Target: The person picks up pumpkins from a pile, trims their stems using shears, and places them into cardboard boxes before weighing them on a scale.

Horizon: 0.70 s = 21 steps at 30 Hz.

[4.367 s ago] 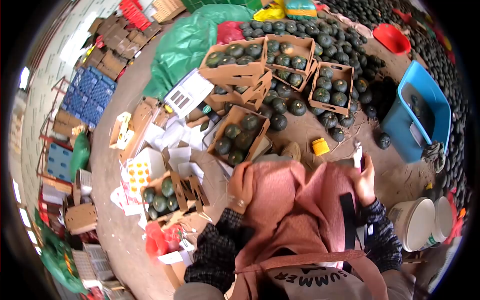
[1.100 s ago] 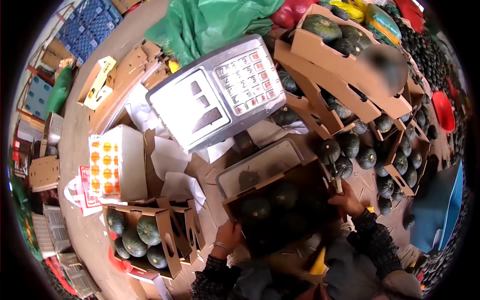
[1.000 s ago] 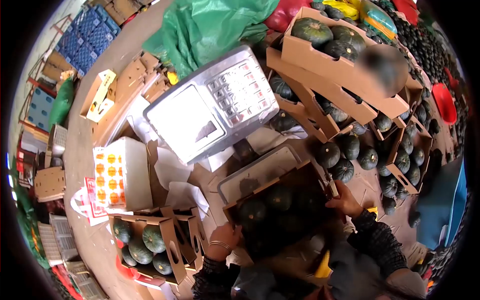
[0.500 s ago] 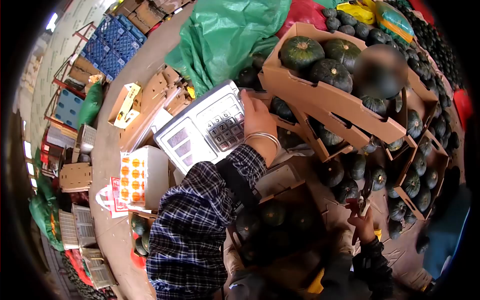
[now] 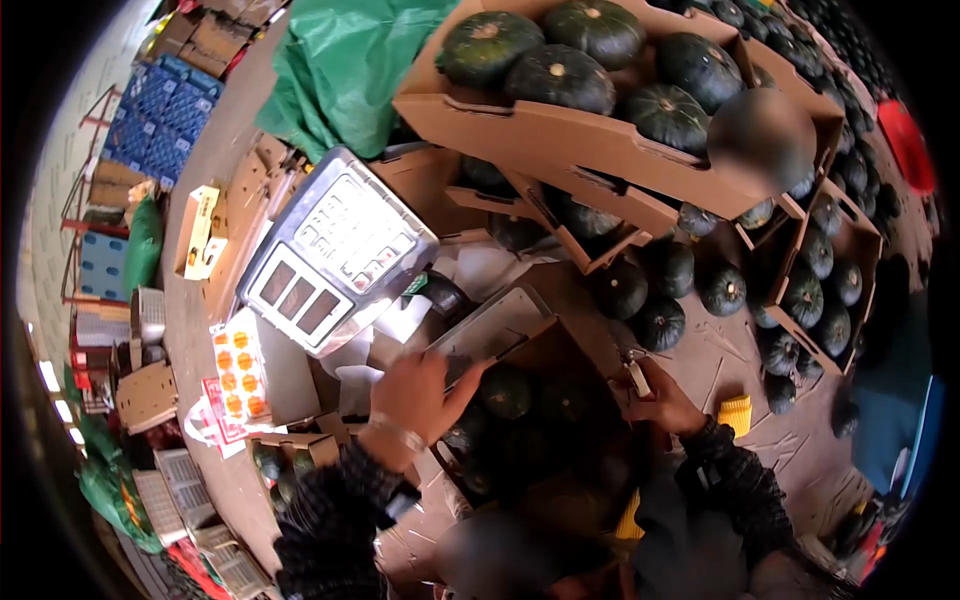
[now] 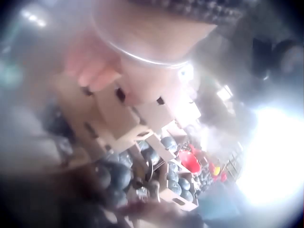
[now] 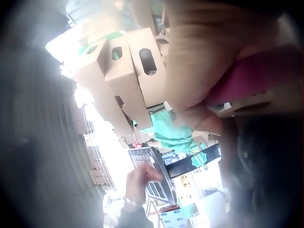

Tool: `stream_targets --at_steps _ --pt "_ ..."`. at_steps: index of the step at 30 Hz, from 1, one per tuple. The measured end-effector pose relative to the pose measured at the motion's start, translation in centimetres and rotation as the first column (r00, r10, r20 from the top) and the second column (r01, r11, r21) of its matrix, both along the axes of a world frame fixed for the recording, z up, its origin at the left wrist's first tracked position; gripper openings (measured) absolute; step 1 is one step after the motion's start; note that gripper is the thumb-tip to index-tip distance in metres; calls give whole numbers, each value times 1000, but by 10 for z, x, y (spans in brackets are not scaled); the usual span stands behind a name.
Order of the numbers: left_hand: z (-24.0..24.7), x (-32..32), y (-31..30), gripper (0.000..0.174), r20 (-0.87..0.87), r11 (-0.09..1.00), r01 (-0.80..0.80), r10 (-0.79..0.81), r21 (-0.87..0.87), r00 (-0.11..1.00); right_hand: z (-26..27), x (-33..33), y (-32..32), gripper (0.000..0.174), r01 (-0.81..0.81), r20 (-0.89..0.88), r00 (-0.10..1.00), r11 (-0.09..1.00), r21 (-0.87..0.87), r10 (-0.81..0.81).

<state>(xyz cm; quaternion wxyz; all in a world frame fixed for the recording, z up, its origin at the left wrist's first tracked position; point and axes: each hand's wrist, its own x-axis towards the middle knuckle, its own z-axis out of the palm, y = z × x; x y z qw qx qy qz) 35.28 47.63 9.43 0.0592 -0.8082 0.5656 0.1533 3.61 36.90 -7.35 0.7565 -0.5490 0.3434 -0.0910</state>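
My left hand [image 5: 415, 400] hovers just left of a shadowed cardboard box [image 5: 535, 350] of dark green pumpkins, thumb spread toward its rim, holding nothing. That box sits on the platform [image 5: 510, 318] of a weighing scale. The scale's display head [image 5: 335, 250], with keypad and screens, stands beyond the left hand. My right hand [image 5: 668, 405] is at the box's right side, gripping pruning shears [image 5: 638, 378] with a pale metal part showing. A magenta-red handle of the shears [image 7: 261, 76] shows in the right wrist view. Inside the box, a pumpkin [image 5: 505, 392] is dimly visible.
Stacked cardboard boxes of pumpkins [image 5: 600, 150] rise ahead, with another box [image 5: 785, 320] to the right. Loose pumpkins [image 5: 660, 325] lie on the floor. A blue tub [image 5: 895, 420] stands far right, a yellow object [image 5: 735, 415] near my right hand. A white carton [image 5: 285, 375] is left.
My left hand went from the box's left edge to the display head, then back down beside the box. The display head has turned. The right hand returned to the box's side with the shears.
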Motion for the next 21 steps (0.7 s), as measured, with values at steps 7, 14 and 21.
stream_targets --at_steps 7,14,21 --pt "-183 2 235 26 -661 648 -637 697 417 277 -12 18 11 73 34 48 998 956 292 -51" --pt "-171 -36 144 14 -787 914 -403 214 -49 579 0 -75 5 68 306 -53 952 945 115 -301" --pt "-176 -120 -8 22 -763 979 56 -186 -194 619 -49 -246 60 39 725 90 678 684 77 -729"
